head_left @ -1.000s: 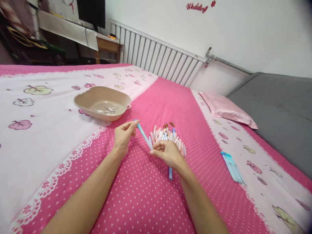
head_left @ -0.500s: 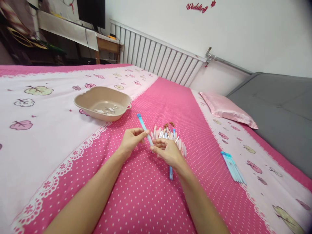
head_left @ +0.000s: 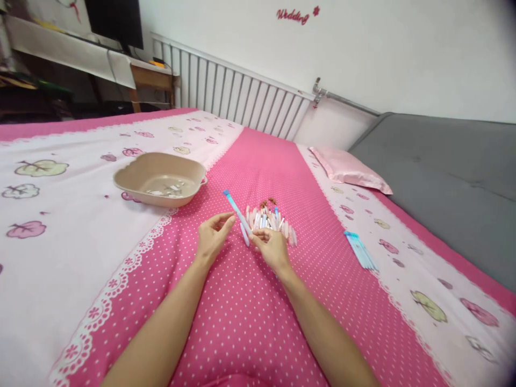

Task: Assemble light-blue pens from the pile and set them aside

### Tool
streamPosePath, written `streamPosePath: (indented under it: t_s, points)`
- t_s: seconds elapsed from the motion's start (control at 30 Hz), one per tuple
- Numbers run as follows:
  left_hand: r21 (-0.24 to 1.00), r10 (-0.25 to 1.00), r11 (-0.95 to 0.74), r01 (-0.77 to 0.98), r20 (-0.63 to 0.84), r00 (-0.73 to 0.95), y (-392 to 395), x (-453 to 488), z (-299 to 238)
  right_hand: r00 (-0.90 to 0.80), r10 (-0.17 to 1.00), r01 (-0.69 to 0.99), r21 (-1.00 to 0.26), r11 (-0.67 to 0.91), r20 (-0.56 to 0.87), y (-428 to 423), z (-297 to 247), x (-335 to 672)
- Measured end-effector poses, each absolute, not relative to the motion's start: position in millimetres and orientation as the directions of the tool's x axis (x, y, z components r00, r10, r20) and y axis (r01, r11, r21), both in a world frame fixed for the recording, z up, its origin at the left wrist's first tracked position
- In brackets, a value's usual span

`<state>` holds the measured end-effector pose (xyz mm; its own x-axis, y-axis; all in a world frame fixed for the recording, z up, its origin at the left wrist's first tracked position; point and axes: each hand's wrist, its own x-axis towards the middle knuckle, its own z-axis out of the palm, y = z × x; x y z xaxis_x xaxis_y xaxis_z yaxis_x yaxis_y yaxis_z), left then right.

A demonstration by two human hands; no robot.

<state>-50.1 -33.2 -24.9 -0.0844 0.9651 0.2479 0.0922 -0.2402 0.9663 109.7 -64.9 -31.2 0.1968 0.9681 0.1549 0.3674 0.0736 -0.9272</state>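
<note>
In the head view, my right hand (head_left: 274,248) pinches the lower end of a slim light-blue pen (head_left: 237,209) with a darker blue top, tilted up to the left. My left hand (head_left: 214,236) is just left of the pen, thumb and fingers slightly apart, with nothing visible in it. A pale lavender stick-like piece (head_left: 244,235) shows below the pen; whether it lies on the bed or is held I cannot tell. Beyond my right hand lies a pile of pink, white and blue pen pieces (head_left: 286,228), partly hidden by that hand, with small brown figures (head_left: 272,200) at its far edge.
A beige plastic basin (head_left: 161,161) holding small white pieces stands at the left. Several light-blue pens (head_left: 362,251) lie in a row at the right. All rest on a pink dotted bedspread (head_left: 242,317). A pink pillow (head_left: 349,169) leans near the grey headboard (head_left: 443,166).
My left hand has let go of the pen and drawn slightly away from it. My right hand keeps hold of the pen's lower end. The camera view has turned a little to the right.
</note>
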Motion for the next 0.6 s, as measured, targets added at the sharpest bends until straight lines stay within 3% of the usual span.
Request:
streamPosePath:
  t_s: [0.17, 0.23, 0.3, 0.43, 0.6]
  points:
    - [0.893, 0.925, -0.287, 0.346, 0.352, -0.143, -68.7, -75.8, -37.3, 0.389, 0.901, 0.312, -0.948, 0.067, 0.192, -88.6, -44.5, 132.8]
    - [0.725, 0.887, -0.347, 0.594, 0.46, -0.043, -80.8, -86.8, -44.2, 0.464, 0.858, 0.33, -0.942, 0.062, 0.219, -105.1, -44.3, 151.4]
    - [0.564, 0.853, -0.4, 0.723, 0.518, 0.068, -91.2, -95.3, -51.2, 0.525, 0.818, 0.357, -0.933, 0.038, 0.234, -123.4, -43.6, 175.4]
    - [0.3, 0.858, -0.412, 0.86, 0.445, 0.256, -110.7, -102.6, -61.0, 0.661, 0.714, 0.417, -0.904, -0.094, 0.23, -158.3, -45.9, 233.1]
    - [0.172, 0.897, -0.363, 0.916, 0.332, 0.293, -128.1, -102.4, -59.6, 0.793, 0.578, 0.445, -0.829, -0.338, 0.19, -189.2, -50.1, 296.1]
